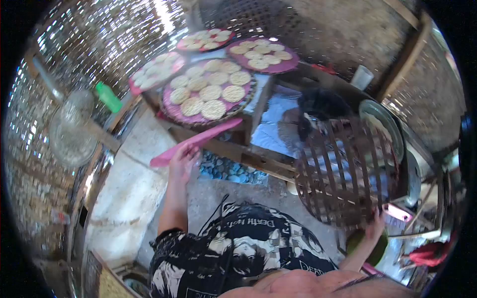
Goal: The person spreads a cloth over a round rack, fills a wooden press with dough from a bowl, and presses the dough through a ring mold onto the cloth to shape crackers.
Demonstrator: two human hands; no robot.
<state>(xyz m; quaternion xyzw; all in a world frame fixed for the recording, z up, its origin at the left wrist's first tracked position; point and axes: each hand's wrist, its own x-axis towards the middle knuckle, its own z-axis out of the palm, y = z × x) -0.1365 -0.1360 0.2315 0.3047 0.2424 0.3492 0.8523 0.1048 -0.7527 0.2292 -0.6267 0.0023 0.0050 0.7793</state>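
Bright gaps (162,16) pierce the woven wall (117,42) beyond the grey floor (211,193).

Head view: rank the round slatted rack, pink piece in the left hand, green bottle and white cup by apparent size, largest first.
1. Round slatted rack
2. Pink piece
3. Green bottle and white cup: too alike to rank

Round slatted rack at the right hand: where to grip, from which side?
Likely the near rim, from the person's side: the rack curves toward the body there, where the right hand has it, while its far side overlaps a basin in view.
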